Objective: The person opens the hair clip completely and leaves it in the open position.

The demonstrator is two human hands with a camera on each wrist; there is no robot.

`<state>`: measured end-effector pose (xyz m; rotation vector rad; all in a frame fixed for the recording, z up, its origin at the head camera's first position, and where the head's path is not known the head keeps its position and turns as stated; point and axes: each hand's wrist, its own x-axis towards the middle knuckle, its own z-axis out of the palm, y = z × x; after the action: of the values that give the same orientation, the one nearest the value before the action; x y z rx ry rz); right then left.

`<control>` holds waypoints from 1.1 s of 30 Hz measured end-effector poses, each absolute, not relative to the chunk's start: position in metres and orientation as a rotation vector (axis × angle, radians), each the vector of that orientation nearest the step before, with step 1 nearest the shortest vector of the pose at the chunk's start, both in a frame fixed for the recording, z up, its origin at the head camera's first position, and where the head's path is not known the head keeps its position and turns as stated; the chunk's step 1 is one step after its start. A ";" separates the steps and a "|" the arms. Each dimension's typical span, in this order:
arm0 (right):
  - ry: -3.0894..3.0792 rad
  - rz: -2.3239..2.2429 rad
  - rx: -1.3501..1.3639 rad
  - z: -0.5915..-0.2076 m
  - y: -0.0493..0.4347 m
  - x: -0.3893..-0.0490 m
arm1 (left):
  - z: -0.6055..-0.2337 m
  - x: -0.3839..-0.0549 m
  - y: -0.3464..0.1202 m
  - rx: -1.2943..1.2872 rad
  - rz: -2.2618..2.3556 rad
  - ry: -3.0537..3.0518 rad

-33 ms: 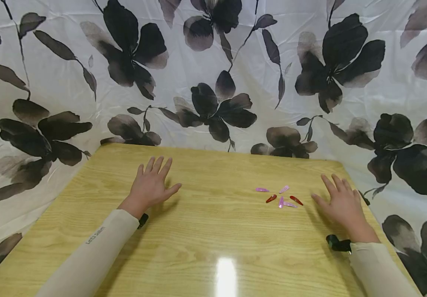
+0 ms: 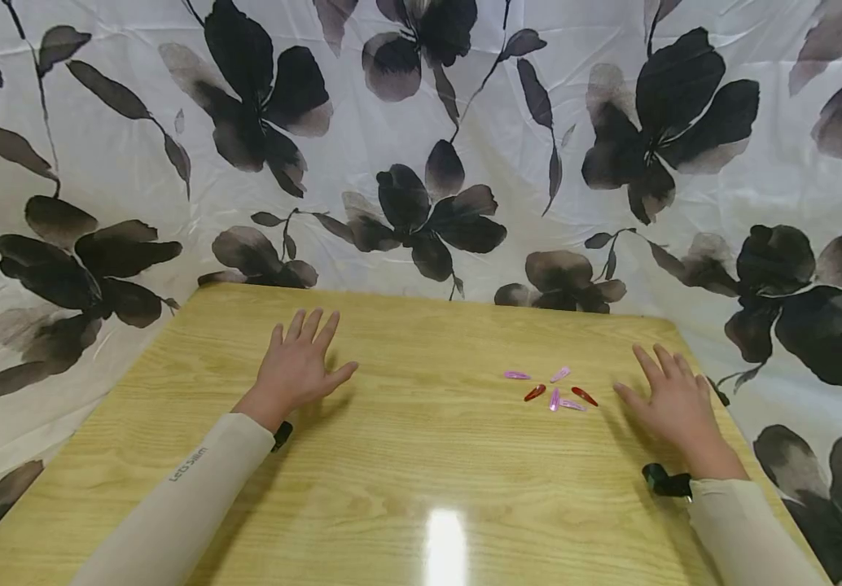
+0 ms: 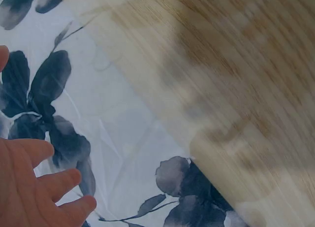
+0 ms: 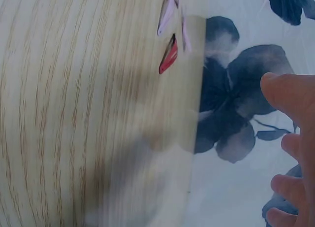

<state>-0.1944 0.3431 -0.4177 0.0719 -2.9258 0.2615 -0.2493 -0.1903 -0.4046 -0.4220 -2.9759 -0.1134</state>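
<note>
On the right half of the table lies a loose group of snap hair clips. Two are red, a left red hair clip (image 2: 535, 392) and a right red hair clip (image 2: 585, 396); several pink hair clips (image 2: 517, 375) lie around them. My right hand (image 2: 673, 403) hovers just right of the group, fingers spread, holding nothing. In the right wrist view, a red hair clip (image 4: 169, 54) and pink hair clips (image 4: 167, 15) appear near the top. Far to the left, my left hand (image 2: 296, 366) is held out with spread fingers and holds nothing; its shadow falls on the wood.
The light wooden table (image 2: 406, 456) has a bright glare spot at its front. Behind and beside it hangs a white cloth (image 2: 524, 203) printed with dark flowers. Both wrists carry a black strapped device, the right wrist device (image 2: 666, 480) showing more fully.
</note>
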 end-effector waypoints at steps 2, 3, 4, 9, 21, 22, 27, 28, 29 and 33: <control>-2.924 0.260 0.070 -0.418 0.344 -0.192 | -0.405 -0.248 -0.189 -0.422 -0.116 -2.980; -2.924 0.260 0.068 -0.419 0.344 -0.192 | -0.405 -0.248 -0.188 -0.424 -0.117 -2.979; -2.922 0.261 0.068 -0.419 0.344 -0.191 | -0.405 -0.248 -0.187 -0.423 -0.122 -2.981; -2.916 0.278 0.068 -0.416 0.340 -0.194 | -0.404 -0.248 -0.179 -0.426 -0.142 -2.977; -2.965 0.347 0.092 -0.416 0.326 -0.201 | -0.408 -0.249 -0.153 -0.463 -0.169 -3.004; -2.974 0.350 0.096 -0.417 0.325 -0.201 | -0.408 -0.249 -0.152 -0.466 -0.168 -3.012; -2.995 0.364 0.118 -0.417 0.320 -0.205 | -0.407 -0.249 -0.143 -0.474 -0.165 -3.029; -2.997 0.366 0.126 -0.416 0.319 -0.206 | -0.407 -0.249 -0.141 -0.476 -0.166 -3.029; -2.998 0.367 0.138 -0.416 0.318 -0.207 | -0.407 -0.249 -0.139 -0.479 -0.161 -3.028; -3.006 0.379 0.191 -0.413 0.314 -0.211 | -0.407 -0.250 -0.132 -0.496 -0.161 -3.023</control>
<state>-0.2113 0.3142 -0.4129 0.1906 -3.0060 0.3794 -0.2496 -0.1320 -0.4066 -0.4959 -3.0228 -0.1607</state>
